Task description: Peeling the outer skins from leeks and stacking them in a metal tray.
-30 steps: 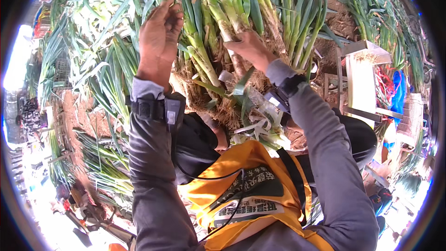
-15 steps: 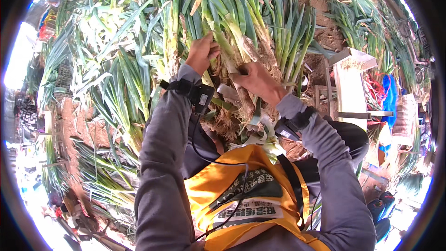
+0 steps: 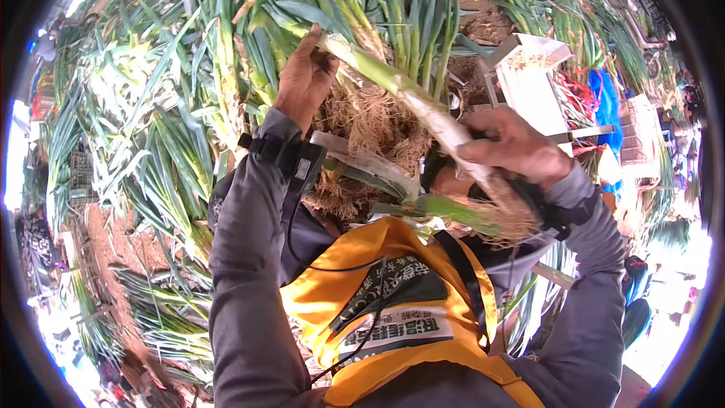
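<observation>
well, one long green onion (image 3: 424, 106) slants across the centre of the frame, gripped at two places: the left hand (image 3: 306, 77) pinches its greener part at upper centre, while the right hand (image 3: 519, 147), slightly blurred, curls around the paler stem right of centre, with the roots (image 3: 517, 221) jutting past that hold toward the lower right.

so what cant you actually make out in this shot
Head view: whether the right hand has a full grip on the long stalk; motion blur smears it.
Head view: the stalk's leaf tips; lost among surrounding leaves.
Head view: the person's lap; the yellow apron covers it.
Head view: the left sleeve's upper end; cut off by the lower edge.
</observation>
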Tool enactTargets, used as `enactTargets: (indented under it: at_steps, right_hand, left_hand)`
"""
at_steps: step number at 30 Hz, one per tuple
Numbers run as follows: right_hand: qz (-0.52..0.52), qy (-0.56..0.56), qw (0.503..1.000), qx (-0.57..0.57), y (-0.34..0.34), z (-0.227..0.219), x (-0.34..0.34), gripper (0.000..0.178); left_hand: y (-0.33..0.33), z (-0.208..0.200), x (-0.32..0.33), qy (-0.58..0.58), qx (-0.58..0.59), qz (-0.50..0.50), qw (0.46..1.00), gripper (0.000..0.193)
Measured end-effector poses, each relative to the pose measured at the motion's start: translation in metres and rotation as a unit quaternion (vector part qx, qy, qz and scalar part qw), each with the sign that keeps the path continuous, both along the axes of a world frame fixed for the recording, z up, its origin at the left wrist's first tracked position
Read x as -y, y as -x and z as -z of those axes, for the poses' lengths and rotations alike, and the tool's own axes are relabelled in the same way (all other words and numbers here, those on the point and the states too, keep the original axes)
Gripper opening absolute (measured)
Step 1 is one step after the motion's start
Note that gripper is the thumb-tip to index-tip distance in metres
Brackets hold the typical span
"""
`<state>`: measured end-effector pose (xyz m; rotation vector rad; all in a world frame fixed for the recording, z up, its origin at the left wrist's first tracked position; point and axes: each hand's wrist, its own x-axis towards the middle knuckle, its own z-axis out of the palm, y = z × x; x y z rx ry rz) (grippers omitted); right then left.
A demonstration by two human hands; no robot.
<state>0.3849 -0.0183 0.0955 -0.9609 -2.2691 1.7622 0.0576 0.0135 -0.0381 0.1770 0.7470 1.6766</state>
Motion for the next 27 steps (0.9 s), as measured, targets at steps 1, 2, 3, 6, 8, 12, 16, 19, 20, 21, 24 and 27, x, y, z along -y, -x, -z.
enactTargets:
  at_steps: [1,2,3,6,8,12,16,19,20,21,24,27]
  right_hand:
    - [-0.013,-0.012,0.999,0.033,-0.017,-0.009,-0.003,0.043]
    - [0.001,0.028,0.999,0.042,-0.029,-0.029,0.001,0.046]
    - [0.012,0.068,0.996,0.051,-0.038,-0.046,0.007,0.049]
    - [0.029,-0.095,0.986,0.130,-0.077,-0.055,0.016,0.052]
    - [0.011,-0.111,0.980,0.162,-0.076,-0.077,0.019,0.054]
    - [-0.060,-0.238,0.965,0.091,-0.055,-0.066,0.015,0.057]
    - [-0.063,-0.263,0.958,0.096,0.022,-0.028,0.002,0.037]
    - [0.006,-0.130,0.990,0.060,0.067,0.051,-0.016,0.047]
    - [-0.003,-0.171,0.976,0.134,0.075,0.088,-0.021,0.048]
    - [-0.052,-0.191,0.974,0.114,0.072,0.132,-0.029,0.047]
    - [-0.092,-0.065,0.982,0.152,0.081,0.198,0.003,0.058]
    - [-0.134,-0.223,0.930,0.260,0.055,0.272,0.054,0.050]
  left_hand:
    - [-0.011,-0.015,0.009,-0.017,0.016,0.008,1.000,0.018]
    - [-0.025,-0.034,0.020,-0.030,0.012,0.006,0.999,0.019]
    - [-0.031,-0.050,0.029,-0.032,0.010,0.005,0.999,0.019]
    - [-0.041,-0.089,0.038,-0.081,-0.075,0.023,0.994,0.025]
    - [-0.044,-0.114,0.040,-0.147,-0.082,0.013,0.986,0.026]
    - [-0.018,-0.155,0.042,-0.278,-0.152,-0.056,0.947,0.030]
    - [0.032,-0.158,0.030,-0.278,-0.210,-0.138,0.927,0.031]
    - [0.057,-0.142,0.025,-0.262,-0.230,-0.165,0.923,0.021]
    - [0.060,-0.134,0.024,-0.246,-0.244,-0.187,0.919,0.019]
    - [0.055,-0.127,0.023,-0.202,-0.259,-0.202,0.923,0.014]
    - [0.095,-0.086,0.031,-0.172,-0.269,-0.225,0.921,0.011]
    - [0.104,-0.078,0.034,-0.124,-0.286,-0.235,0.921,0.010]
